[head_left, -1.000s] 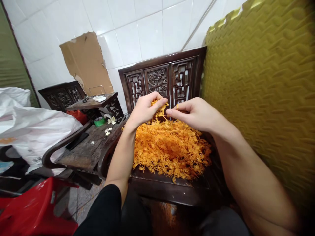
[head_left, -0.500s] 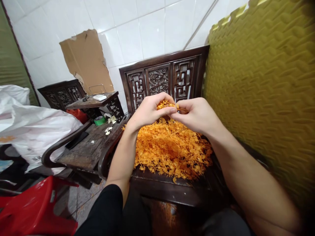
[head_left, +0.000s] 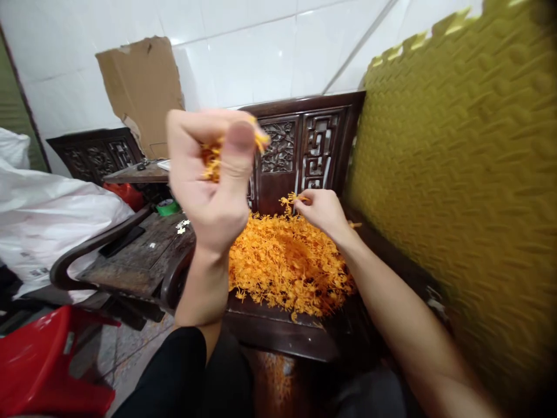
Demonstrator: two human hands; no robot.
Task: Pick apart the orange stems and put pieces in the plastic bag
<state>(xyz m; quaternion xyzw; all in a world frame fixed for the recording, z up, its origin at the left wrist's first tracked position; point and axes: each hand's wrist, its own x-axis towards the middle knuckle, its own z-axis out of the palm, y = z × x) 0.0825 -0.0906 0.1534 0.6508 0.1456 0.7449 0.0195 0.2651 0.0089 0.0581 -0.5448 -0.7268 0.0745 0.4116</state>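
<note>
— Left hand [head_left: 213, 174]? Raised since a moment ago, at nine o'clock of the pile, fist closed on a small bunch of orange sprigs [head_left: 212, 161].
— Right hand [head_left: 322, 210]? Dropped to the orange pile [head_left: 287, 264] on the carved chair [head_left: 304, 145], twelve o'clock edge, pinching one sprig [head_left: 290, 201].
— Meaning? Hands parted; likely one piece gathered, another being picked.

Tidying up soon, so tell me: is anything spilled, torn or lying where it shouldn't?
Yes. A few small white flowers lie loose on the side chair's seat, apart from the orange sprig pile. The cardboard sheet leaning on the tiled wall has a ragged, torn lower edge.
</note>
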